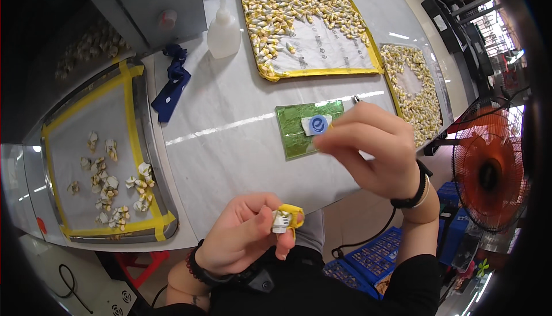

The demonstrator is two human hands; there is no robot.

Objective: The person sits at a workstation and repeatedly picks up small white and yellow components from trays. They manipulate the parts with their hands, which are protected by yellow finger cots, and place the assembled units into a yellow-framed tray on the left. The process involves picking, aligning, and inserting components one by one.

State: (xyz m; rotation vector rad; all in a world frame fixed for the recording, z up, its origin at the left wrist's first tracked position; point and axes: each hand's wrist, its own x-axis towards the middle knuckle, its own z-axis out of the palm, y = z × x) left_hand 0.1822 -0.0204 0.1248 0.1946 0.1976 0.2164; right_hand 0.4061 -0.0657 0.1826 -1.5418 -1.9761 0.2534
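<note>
My left hand (238,230), low in front of me, pinches a small white and yellow figurine piece (282,222) with dark marks on its side. Some yellow around the fingertips may be a finger cover or part of the piece; I cannot tell. My right hand (374,143) is closed in a pinch above the right side of a shiny green mat (294,135). Whatever its fingertips hold is too small or hidden. Just beside them, a round blue cap-like disc (318,124) sits over a white patch on the mat.
A yellow-taped tray (333,57) of many small pieces lies ahead, with another filled tray (409,83) to its right. At left, a taped tray (75,138) holds several white pieces. A squeeze bottle (224,34), dark blue strap (171,89), grey machine (149,11) and orange fan (489,172) surround the table.
</note>
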